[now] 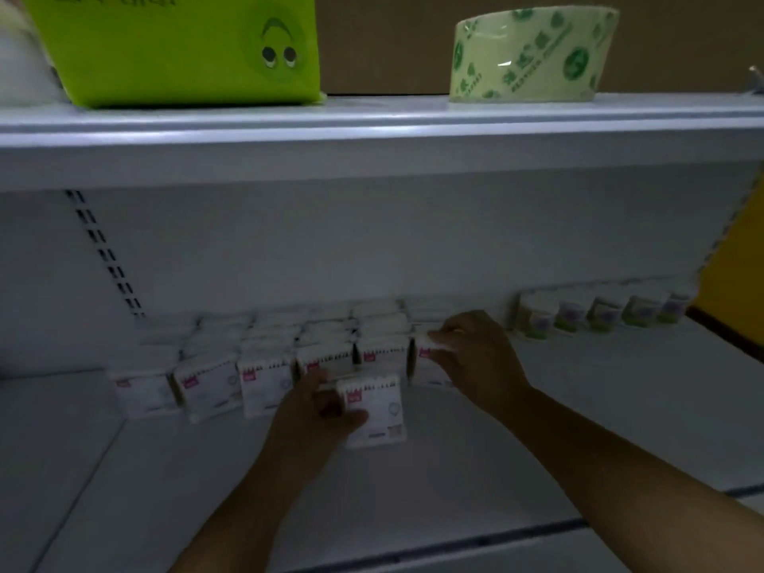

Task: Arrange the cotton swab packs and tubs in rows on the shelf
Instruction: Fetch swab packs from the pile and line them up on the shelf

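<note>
A white rectangular cotton swab pack with a pink logo (pixel 374 411) is upright just in front of the row and is gripped by the left hand (pixel 318 411). The fingers curl round its left edge and the thumb lies across its front; whether its base touches the shelf cannot be told. Behind it, a row of matching white cotton swab packs (pixel 264 384) stands side by side along the back of the white metal lower shelf (pixel 599 407), with more packs ranked behind them towards the rear wall. The right hand (pixel 479 357) is at the right end of that row, its fingers pinching the top of the rightmost white pack (pixel 426 368). Further right, apart from the packs, a line of small round cotton swab tubs with pale green and purple labels (pixel 599 316) sits against the rear wall. On the white upper shelf (pixel 372 134), a bright green box with cartoon eyes (pixel 173 47) stands at the left. A large roll of pale green printed tape (pixel 533 55) lies well to its right. A yellow panel (pixel 740 262) shows at the right edge. The print on the packs is too blurred to read.
</note>
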